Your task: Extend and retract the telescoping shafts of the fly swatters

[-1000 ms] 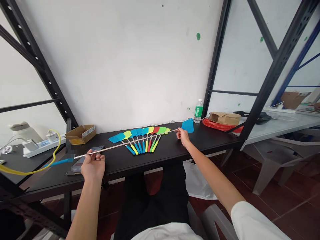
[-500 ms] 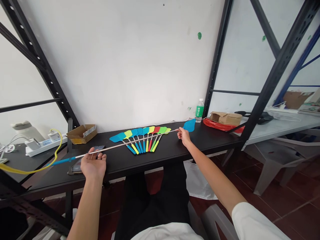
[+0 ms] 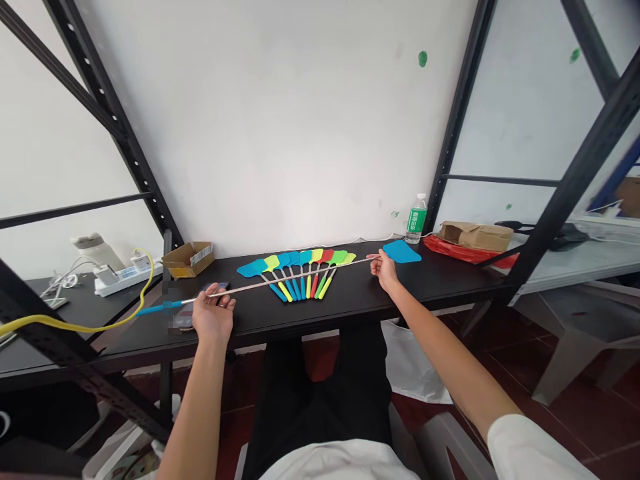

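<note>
A long extended fly swatter point(image 3: 280, 280) stretches across the view above the black table, its metal rod rising slightly to the right. Near its blue handle point(image 3: 159, 307), my left hand point(image 3: 214, 317) is closed on the rod, palm turned up. With a pinch, my right hand point(image 3: 385, 270) grips the other end of the rod, just beside the broad blue swatter head point(image 3: 401, 251). Behind the rod lies a fan of several shorter fly swatters point(image 3: 316, 257) in blue, yellow, red and green, handles toward me. Neither hand touches those.
A phone point(image 3: 185, 319) lies partly under my left hand. An open cardboard box point(image 3: 189, 259) and a power strip point(image 3: 125, 279) are at left, with a yellow cable point(image 3: 120, 325) crossing in front. At right stand a water bottle point(image 3: 417, 219) and a brown box point(image 3: 475, 235).
The camera has turned a little left, so everything sits farther right in view. The held swatter's head has rotated and shows a wider face. Both hands keep their hold on the rod.
</note>
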A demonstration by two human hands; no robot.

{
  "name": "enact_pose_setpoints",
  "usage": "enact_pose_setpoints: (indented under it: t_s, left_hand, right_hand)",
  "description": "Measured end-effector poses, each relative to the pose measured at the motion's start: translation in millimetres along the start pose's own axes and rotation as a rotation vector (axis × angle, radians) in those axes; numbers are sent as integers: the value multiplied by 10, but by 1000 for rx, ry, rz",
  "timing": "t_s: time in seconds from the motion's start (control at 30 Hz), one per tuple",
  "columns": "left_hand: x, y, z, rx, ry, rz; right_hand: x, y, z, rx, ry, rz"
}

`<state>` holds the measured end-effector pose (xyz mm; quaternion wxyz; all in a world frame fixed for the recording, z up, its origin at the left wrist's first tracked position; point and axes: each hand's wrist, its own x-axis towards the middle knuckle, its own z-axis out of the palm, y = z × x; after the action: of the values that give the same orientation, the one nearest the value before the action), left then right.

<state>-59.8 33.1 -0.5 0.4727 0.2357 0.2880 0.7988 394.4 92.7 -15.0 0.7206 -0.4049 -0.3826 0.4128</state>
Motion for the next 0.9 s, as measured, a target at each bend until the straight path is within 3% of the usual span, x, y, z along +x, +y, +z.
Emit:
enact_pose_setpoints:
  t_s: [0.2,0.53,0.77,0.9]
  left_hand:
    - [-15,-32,46,77,8,23]
    - [-13,-162,27,430,-200,104]
    - [-6,-168,19,547,-224,76]
    - [-19,-157,43,487,-172,89]
  right_hand:
    - [27,34,-23,5,3,10]
    - [36,60,-44,13,0,8]
    - [35,56,-42,29,1,9]
    - [43,47,-36,67,24,13]
